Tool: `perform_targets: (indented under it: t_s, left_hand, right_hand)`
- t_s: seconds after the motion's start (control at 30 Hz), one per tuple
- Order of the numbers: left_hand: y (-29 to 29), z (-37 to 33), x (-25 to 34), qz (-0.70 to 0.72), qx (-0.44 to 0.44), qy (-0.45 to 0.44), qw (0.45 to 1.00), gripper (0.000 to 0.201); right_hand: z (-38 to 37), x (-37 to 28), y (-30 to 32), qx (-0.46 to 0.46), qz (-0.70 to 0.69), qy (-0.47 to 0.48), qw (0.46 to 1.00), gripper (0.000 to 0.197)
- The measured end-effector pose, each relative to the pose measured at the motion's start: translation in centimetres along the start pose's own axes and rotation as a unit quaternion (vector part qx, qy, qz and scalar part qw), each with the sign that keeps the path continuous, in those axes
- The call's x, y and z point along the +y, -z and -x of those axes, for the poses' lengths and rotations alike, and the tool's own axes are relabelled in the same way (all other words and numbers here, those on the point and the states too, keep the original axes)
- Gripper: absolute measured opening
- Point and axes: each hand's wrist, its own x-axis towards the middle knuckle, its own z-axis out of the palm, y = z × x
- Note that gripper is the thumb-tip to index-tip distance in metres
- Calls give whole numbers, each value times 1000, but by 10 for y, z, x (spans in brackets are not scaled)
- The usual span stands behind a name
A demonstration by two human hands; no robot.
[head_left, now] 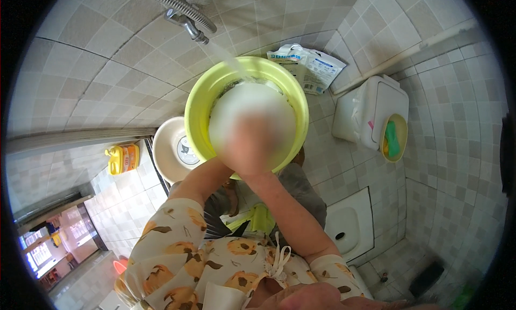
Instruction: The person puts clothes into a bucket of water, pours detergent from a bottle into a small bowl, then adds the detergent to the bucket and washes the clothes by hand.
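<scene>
A yellow-green bucket (302, 106) stands between my knees, below a running metal tap (189, 25). Water (228, 57) falls from the spout to the far side of the bucket. Inside lies a blurred white mass (224, 112); whether it is cloth or foam I cannot make out. Both forearms reach over the near rim and come together there. My left hand (234, 149) and my right hand (257, 141) overlap at the white mass, the right partly covering the left. Blur smears the fingers of both, so their grip is hidden.
A cream basin (161, 149) stands against the bucket's left side. Farther left is a yellow jug (123, 158). Behind the bucket a white pouch (309, 68) leans on the tiled wall. To the right are a white bin (365, 111), a small yellow bowl (403, 141) and a squat toilet (352, 224).
</scene>
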Motion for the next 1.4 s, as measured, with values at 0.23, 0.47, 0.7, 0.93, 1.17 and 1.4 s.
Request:
perform_targets:
  t_s: [0.23, 0.47, 0.7, 0.93, 1.17, 1.4]
  left_hand:
    - [20, -34, 9, -96, -123, -29, 987, 79]
    - [-21, -89, 3, -138, -240, -48, 960, 71]
    - [-69, -102, -35, -23, 22, -78, 996, 37]
    - [-34, -86, -29, -30, -11, 3, 999, 19]
    - [33, -15, -56, 212, -76, 11, 974, 27]
    - [49, 37, -114, 171, 71, 51, 981, 72]
  right_hand:
    - [10, 9, 3, -26, -72, 24, 997, 27]
    - [10, 16, 10, -23, -55, -4, 998, 24]
    - [12, 3, 13, -31, -90, -19, 995, 22]
    - [7, 3, 17, -38, -138, -24, 989, 18]
    - [8, 13, 10, 56, -116, 17, 992, 17]
    - [13, 9, 15, 52, -106, -2, 993, 19]
